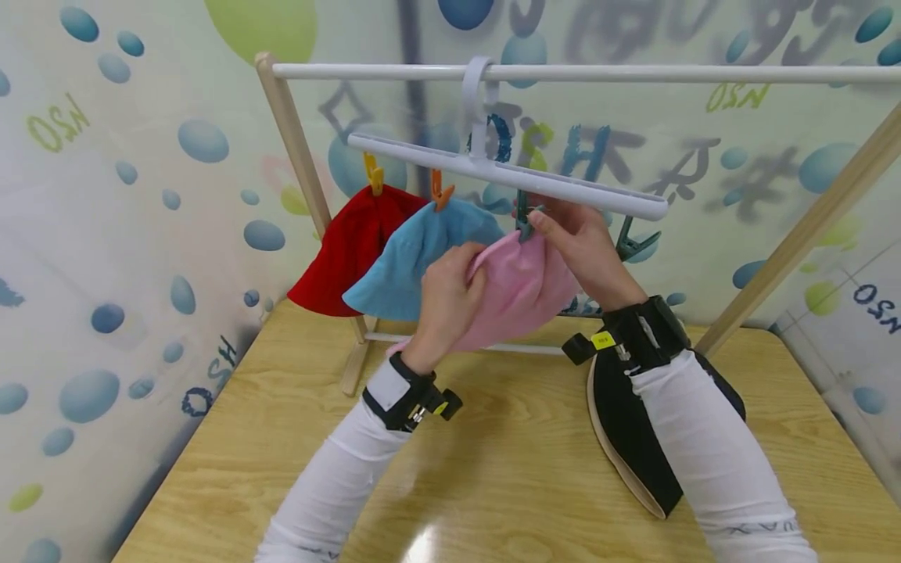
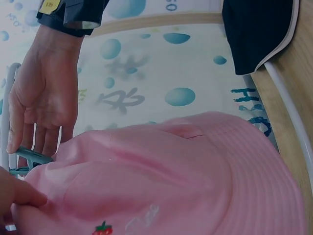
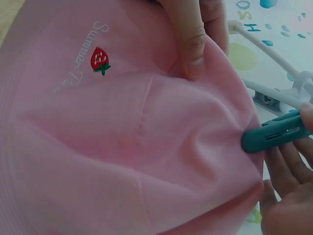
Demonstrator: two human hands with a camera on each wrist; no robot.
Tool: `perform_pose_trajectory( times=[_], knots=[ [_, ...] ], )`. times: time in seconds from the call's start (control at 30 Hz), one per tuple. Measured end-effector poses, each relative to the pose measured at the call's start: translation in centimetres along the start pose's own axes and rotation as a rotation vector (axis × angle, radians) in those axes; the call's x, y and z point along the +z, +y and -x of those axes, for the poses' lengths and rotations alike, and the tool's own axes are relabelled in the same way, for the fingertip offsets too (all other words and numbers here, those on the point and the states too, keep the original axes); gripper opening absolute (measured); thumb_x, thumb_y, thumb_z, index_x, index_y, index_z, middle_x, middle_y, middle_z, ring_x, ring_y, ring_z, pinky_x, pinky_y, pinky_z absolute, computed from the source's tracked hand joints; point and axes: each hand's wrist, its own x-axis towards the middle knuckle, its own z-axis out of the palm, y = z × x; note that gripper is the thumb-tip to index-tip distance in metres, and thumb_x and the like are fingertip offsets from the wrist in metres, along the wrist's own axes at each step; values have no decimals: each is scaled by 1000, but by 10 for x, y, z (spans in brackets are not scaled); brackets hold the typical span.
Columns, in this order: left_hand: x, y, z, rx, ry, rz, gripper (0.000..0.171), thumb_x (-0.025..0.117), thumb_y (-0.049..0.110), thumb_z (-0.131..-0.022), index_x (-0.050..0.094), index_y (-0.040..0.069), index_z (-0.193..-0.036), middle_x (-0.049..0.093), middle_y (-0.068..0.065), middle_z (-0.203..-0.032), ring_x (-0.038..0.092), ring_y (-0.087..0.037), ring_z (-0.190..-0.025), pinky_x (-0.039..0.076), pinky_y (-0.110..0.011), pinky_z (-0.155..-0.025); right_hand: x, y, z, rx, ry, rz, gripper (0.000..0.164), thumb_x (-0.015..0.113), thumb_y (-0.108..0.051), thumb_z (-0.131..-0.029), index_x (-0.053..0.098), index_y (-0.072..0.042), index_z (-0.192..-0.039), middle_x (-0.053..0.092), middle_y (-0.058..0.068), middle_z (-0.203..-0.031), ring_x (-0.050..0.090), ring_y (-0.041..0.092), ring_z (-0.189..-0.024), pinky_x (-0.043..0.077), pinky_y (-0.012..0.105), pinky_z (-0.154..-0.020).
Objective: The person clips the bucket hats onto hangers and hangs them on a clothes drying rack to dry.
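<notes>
A pink bucket hat (image 1: 524, 293) with a strawberry patch (image 3: 100, 60) hangs by its crown below the hanger (image 1: 493, 173). My left hand (image 1: 450, 293) pinches the crown between thumb and fingers. At the top of the hat a dark green clothespin (image 3: 274, 134) bites the fabric. My right hand (image 1: 587, 246) pinches this clothespin's handles, the thumb on the near side and the fingers behind. Left of the pink hat hang a light blue hat (image 1: 404, 254) on an orange clothespin (image 1: 441, 191) and a red hat (image 1: 345, 254) on a yellow clothespin (image 1: 375, 176).
The hanger hooks over the white rail (image 1: 598, 73) of a wooden-legged rack and tilts down to the right. Another green clothespin (image 1: 633, 241) hangs at its right end. A black item with a pale edge (image 1: 633, 430) lies on the wooden table (image 1: 493, 469) under my right forearm.
</notes>
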Motion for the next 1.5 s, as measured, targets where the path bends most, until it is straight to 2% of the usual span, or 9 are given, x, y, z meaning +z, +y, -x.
perform_pose_trajectory(
  times=[0.17,0.33,0.53,0.63,0.8,0.97,1.13,1.33,1.5],
  knots=[
    [6,0,4,-11,-58,-6,21,58,8,-86,59,2,-106,65,-14,-95,57,-22,-80,50,-38,-69,-6,3,1,-43,17,70,36,55,-14,-91,52,-8,-127,59,4,-117,52,21,-111,43,21,-92],
    [11,-1,6,-21,-103,-14,29,60,5,-82,55,1,-110,65,-15,-101,58,-23,-85,52,-40,-75,-15,5,4,-88,86,122,35,54,-14,-92,54,-7,-126,59,2,-117,51,20,-109,42,22,-90],
    [15,-5,14,-54,-148,-3,35,61,5,-80,53,1,-114,64,-15,-102,57,-24,-84,51,-43,-73,-31,6,12,-112,152,165,37,54,-10,-91,50,-4,-128,54,11,-130,43,23,-125,35,34,-106],
    [15,-7,19,-64,-165,4,36,61,5,-79,52,1,-114,64,-14,-99,55,-24,-80,50,-42,-69,-40,7,19,-93,161,259,39,52,-9,-91,47,-4,-130,48,14,-135,37,22,-130,28,43,-110],
    [15,-11,28,-70,-192,-8,40,65,10,-77,53,3,-114,64,-13,-99,55,-23,-80,51,-41,-68,-55,15,37,-74,169,375,40,51,-9,-92,45,-4,-131,46,15,-135,35,22,-131,26,46,-110],
    [9,-17,40,-90,-223,-44,40,67,15,-75,56,6,-112,65,-12,-98,59,-23,-80,52,-43,-68,-65,22,57,-25,137,426,40,51,-14,-93,44,-6,-132,46,16,-136,35,22,-131,26,48,-110],
    [-2,-27,60,-100,-232,-49,35,70,14,-74,59,5,-106,66,-12,-94,61,-23,-82,52,-43,-67,-70,30,78,20,97,461,40,50,-13,-94,44,-4,-132,45,20,-135,34,23,-132,25,51,-109],
    [-12,-40,83,-126,-222,-52,37,73,15,-72,60,5,-105,66,-12,-92,60,-24,-78,51,-43,-69,-79,37,99,101,108,501,39,50,-17,-94,45,-5,-131,46,20,-134,35,26,-130,25,54,-108],
    [-11,-53,98,-149,-249,-95,40,74,13,-70,59,3,-106,68,-13,-93,62,-24,-77,51,-43,-67,-83,44,111,160,112,528,40,49,-21,-95,45,-6,-131,46,20,-135,37,26,-129,29,53,-106]
  ],
)
